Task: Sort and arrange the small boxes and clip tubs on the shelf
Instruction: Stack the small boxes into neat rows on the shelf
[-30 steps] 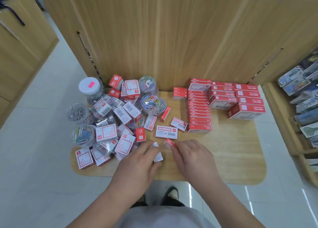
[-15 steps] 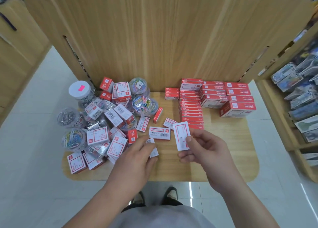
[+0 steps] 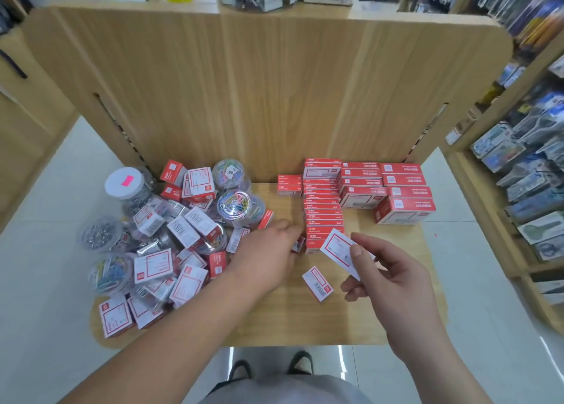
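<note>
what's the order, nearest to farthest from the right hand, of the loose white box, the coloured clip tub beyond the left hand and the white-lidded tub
1. loose white box, lying just left of the right hand
2. coloured clip tub, mid-pile, beyond the left hand
3. white-lidded tub, far left at the back

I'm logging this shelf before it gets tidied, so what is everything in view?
Shelf board: one, light wood, under everything.
Stacked boxes: many, red, neat rows at back right.
Loose boxes: many, red and white, heaped at left.
Clip tubs: several, clear, among the heap; one white-lidded.
Lone box: one, red and white, flat between the hands.
Packaged goods: many, mixed colours, rack at far right.
Shoes: two, dark, below the shelf edge.
Left hand: reaches to a small box beside the stack.
Right hand: pinches one white and red box above the shelf.
</note>
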